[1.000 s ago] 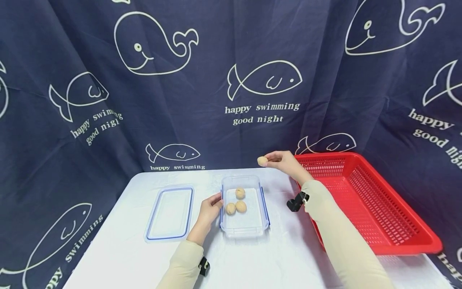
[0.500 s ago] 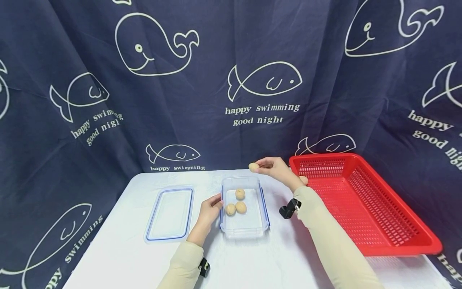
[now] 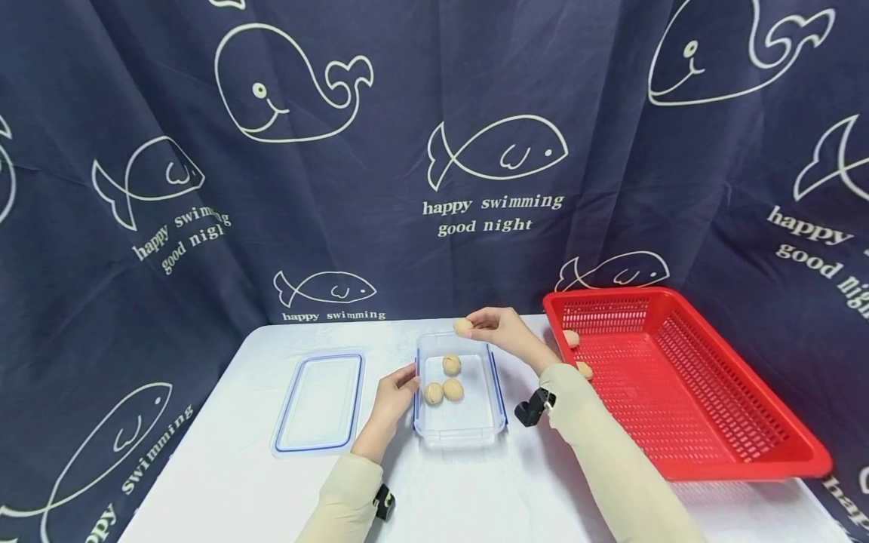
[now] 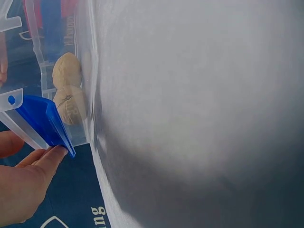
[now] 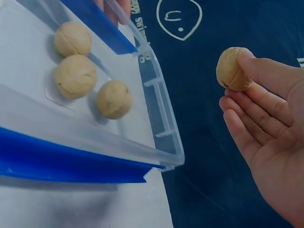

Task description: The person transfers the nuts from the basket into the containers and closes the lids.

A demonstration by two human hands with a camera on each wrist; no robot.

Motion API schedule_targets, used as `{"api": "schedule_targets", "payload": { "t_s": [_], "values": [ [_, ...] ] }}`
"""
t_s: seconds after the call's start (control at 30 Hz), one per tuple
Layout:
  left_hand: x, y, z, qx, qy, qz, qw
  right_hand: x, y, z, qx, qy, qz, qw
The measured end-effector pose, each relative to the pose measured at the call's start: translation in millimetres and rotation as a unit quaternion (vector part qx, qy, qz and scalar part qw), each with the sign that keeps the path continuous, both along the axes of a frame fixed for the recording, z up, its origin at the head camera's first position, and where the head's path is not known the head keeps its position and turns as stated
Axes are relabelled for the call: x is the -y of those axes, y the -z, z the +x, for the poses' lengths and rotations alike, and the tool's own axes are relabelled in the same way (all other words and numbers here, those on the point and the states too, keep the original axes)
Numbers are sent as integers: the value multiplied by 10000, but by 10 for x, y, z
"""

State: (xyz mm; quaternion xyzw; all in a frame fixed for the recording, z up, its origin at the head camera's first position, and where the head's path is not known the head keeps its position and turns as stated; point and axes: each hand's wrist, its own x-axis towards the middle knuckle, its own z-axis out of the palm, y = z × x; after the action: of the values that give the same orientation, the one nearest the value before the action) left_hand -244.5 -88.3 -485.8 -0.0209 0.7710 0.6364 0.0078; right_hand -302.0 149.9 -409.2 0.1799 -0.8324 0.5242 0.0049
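Note:
My right hand point(image 3: 498, 328) pinches a walnut point(image 5: 233, 69) between thumb and fingertips, above the far end of a clear plastic food container point(image 3: 464, 436). Inside the container lie three walnuts: one walnut point(image 3: 451, 364) farther back, a second walnut point(image 3: 434, 392) and a third walnut point(image 3: 453, 389) side by side in front. My left hand point(image 3: 391, 396) holds the container's left side. In the left wrist view its fingers touch the folded-down blue latch point(image 4: 45, 121), with the thumb near the rim.
Left of the container, a clear lid with a blue seal point(image 3: 319, 402) lies flat on the white table point(image 3: 224, 467). A red plastic basket point(image 3: 740, 369) stands at the right, with two walnuts point(image 3: 572, 338) visible by its left wall. A dark printed curtain point(image 3: 380, 196) hangs behind.
My right hand has carried the walnut left and down, from beside the basket to over the container's far end. Walnuts in the basket have come into sight. The left hand stays put.

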Motion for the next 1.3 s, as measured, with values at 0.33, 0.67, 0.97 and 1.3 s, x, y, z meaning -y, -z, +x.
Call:
{"api": "schedule_targets", "payload": {
  "t_s": [0.33,0.67,0.97,1.3],
  "values": [
    [-4,-2,3,28,-20,-61,10000,189,133,114,-217,-207,68,9995],
    [-4,-13,-3,-47,1,-67,10000,345,338,95,-451,-369,198,9981],
    [3,-15,4,10,16,-77,10000,458,482,113,-291,-305,408,9983],
    [-1,-16,7,8,-25,-49,10000,455,397,102,-358,-259,541,9976]
  ]
}}
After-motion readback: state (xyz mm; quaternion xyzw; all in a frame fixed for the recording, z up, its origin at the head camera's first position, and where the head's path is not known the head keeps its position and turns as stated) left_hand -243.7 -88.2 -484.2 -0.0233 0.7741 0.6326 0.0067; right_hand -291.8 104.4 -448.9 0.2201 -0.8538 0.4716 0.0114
